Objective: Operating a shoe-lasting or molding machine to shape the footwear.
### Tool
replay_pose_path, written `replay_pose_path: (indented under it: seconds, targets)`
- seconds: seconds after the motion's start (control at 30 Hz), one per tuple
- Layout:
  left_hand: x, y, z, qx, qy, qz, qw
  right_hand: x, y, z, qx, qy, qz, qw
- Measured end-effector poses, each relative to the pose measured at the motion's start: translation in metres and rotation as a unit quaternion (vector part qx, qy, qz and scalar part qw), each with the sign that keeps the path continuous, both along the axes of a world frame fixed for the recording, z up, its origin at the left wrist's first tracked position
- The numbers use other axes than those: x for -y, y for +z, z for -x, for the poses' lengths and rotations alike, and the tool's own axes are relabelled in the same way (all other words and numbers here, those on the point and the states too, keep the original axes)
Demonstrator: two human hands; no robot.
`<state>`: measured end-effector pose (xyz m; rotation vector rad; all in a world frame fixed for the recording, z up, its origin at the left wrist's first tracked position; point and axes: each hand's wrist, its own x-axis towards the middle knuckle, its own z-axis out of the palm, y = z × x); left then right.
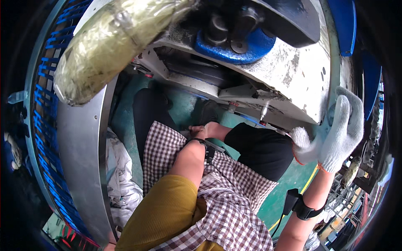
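My left hand (199,131), bare, rests between my knees with its fingers curled together. Whatever they may hold is hidden. A black strap with a small device (208,154) circles that wrist. Off to the right, my right hand (335,134) is raised in a white knit glove with an orange cuff edge. Its fingers point upward, bent a little, and the thumb stands apart from them. A pale bluish patch shows by the fingers, too unclear to name. The glove is beside the right edge of a worn white machine body (293,79). Another black strap (307,209) sits on the right forearm.
A clear-wrapped yellowish roll-like thing (104,50) hangs close at upper left. Ahead, a blue metal plate with bolts (234,48) is fixed to the machine under a black block. At left are a curved grey metal panel (81,154), blue slatted crating (46,125) and crumpled white cloth (123,180).
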<state>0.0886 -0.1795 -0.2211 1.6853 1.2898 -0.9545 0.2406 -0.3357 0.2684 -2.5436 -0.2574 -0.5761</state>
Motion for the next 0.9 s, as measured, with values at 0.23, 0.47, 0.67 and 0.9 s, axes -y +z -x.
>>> replay_pose_path:
  seconds: [0.23,0.47,0.67,0.9]
  targets:
    - [0.001,-0.055,0.008,0.071,-0.069,-0.08,0.992,-0.014,0.005,-0.003,0.011,0.012,-0.022,1.0]
    - [-0.01,-0.014,-0.014,0.167,-0.398,-0.047,0.901,-0.003,0.001,-0.004,0.008,0.04,-0.023,0.999]
    - [-0.016,-0.011,-0.016,0.267,-0.688,-0.029,0.674,0.002,0.002,-0.001,0.013,0.013,0.0,1.0]
    - [0.018,-0.017,-0.028,-0.005,-0.825,-0.074,0.56,-0.002,0.0,-0.001,0.012,-0.002,-0.009,1.0]
